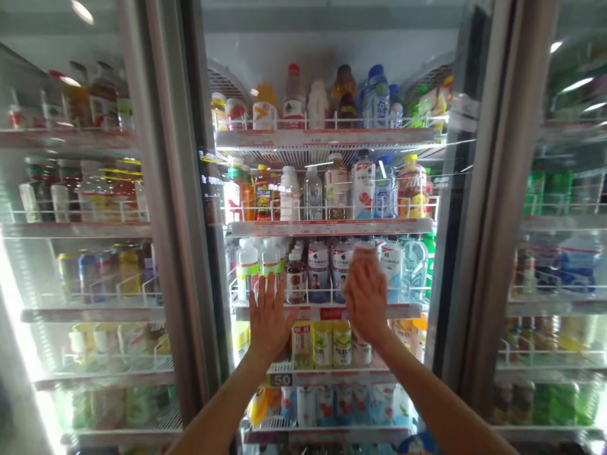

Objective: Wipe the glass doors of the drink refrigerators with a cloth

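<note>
Apparently, right hand, fingers together, held a cloth (likely light, soft; best palmed flat) between glass door edges; left hand splayed, empty.

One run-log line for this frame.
left hand: fingers spread, on glass door | right hand: pressing cloth to glass door | behind it: bottles

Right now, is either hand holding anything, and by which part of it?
The right hand seems to press a pale cloth under its fingers, though blur hides the exact hold; the left hand holds nothing.
</note>
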### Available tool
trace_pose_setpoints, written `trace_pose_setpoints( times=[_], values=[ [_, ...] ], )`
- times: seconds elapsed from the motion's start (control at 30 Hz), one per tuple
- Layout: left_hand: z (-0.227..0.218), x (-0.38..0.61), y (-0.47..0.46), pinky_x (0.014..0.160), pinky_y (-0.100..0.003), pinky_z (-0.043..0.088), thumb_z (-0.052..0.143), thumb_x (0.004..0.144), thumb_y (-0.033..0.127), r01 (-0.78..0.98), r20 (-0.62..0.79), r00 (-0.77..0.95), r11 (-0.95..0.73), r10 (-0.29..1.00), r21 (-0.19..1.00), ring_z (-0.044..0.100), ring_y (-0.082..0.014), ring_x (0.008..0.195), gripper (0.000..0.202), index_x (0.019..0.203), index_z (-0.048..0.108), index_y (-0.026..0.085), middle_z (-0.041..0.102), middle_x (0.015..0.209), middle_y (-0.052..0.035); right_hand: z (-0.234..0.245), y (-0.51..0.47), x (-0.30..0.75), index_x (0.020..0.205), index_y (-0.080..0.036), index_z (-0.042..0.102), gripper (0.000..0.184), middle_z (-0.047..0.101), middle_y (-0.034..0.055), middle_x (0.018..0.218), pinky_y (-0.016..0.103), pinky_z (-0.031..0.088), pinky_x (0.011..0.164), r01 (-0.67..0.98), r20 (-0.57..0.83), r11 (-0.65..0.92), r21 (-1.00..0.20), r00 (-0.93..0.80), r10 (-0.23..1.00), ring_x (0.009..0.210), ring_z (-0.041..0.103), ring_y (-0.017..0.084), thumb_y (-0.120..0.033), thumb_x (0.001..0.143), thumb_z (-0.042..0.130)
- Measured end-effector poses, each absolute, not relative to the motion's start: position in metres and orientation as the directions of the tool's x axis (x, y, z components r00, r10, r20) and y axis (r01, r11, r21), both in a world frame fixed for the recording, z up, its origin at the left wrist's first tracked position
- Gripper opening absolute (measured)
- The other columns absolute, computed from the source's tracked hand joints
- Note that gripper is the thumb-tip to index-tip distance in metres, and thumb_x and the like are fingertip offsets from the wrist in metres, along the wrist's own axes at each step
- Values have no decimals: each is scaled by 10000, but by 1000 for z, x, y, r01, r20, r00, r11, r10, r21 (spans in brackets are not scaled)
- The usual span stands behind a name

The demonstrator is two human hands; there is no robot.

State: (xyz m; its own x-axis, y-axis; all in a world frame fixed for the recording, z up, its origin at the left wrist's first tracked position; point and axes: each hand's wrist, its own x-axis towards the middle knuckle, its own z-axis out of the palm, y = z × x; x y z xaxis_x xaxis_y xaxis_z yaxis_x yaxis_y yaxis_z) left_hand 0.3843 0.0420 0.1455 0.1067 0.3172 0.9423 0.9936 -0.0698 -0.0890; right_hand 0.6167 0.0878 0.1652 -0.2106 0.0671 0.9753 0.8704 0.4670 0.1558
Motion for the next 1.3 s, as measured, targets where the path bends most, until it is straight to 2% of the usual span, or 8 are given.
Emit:
trace_pose_setpoints(
  times=[0.1,0.3,0.5,0.7,0.9,1.1,1.23,1.3],
  values=[
    [146,385,41,1118,-525,159,478,859,401,994,946,109,-61,304,-94,101,-286,1405,747,1454,94,165,208,1501,-156,164,86,610,1422,-226,290,576,499,55,1355,467,110,1137,788,924,541,294,-380,51,1367,270,207,-228,864,434],
    [146,382,41,1118,-514,167,477,854,433,990,941,143,-44,306,-136,97,-286,1405,749,1452,117,162,223,1496,-155,188,102,625,1428,-190,281,587,350,132,1450,555,161,1086,910,995,406,-79,97,-24,1385,204,292,-250,865,432],
    [146,380,40,1120,-500,162,482,853,425,989,944,149,-28,296,-147,108,-283,1405,723,1443,173,145,251,1485,-162,178,92,607,1353,-248,410,493,539,49,1313,458,110,1135,804,939,516,294,-345,2,1352,299,195,-243,862,447],
    [159,359,37,1125,-476,159,497,842,449,969,921,245,-81,302,-232,170,-270,1396,672,1421,264,198,284,1480,-129,196,105,642,1404,-208,328,562,342,120,1457,539,183,1081,931,997,364,-37,60,-50,1389,195,274,-261,857,442],
    [180,355,40,1097,-546,173,520,814,503,993,934,120,-35,337,-115,123,-313,1400,780,1438,195,166,210,1497,-178,182,96,618,1358,-277,386,498,498,38,1356,483,106,1129,841,934,454,293,-353,51,1374,251,199,-254,865,448],
    [180,359,37,1092,-549,177,511,832,462,994,926,113,-30,359,-109,96,-303,1406,769,1448,149,179,204,1500,-176,204,111,650,1445,-171,220,602,343,146,1451,550,188,1077,943,987,310,-123,150,-64,1391,191,278,-275,879,398],
    [180,361,37,1092,-556,169,520,829,452,995,925,96,-29,367,-92,91,-303,1407,753,1440,185,168,210,1497,-181,192,94,614,1401,-247,330,540,444,54,1401,469,126,1131,850,951,452,272,-309,8,1394,194,201,-274,873,439],
    [181,362,36,1090,-556,173,529,824,443,996,923,85,-23,375,-83,94,-305,1406,735,1429,224,157,218,1494,-183,187,90,610,1343,-294,416,477,506,14,1351,455,88,1141,782,899,499,372,-437,15,1373,254,179,-278,868,460]
  ],
)
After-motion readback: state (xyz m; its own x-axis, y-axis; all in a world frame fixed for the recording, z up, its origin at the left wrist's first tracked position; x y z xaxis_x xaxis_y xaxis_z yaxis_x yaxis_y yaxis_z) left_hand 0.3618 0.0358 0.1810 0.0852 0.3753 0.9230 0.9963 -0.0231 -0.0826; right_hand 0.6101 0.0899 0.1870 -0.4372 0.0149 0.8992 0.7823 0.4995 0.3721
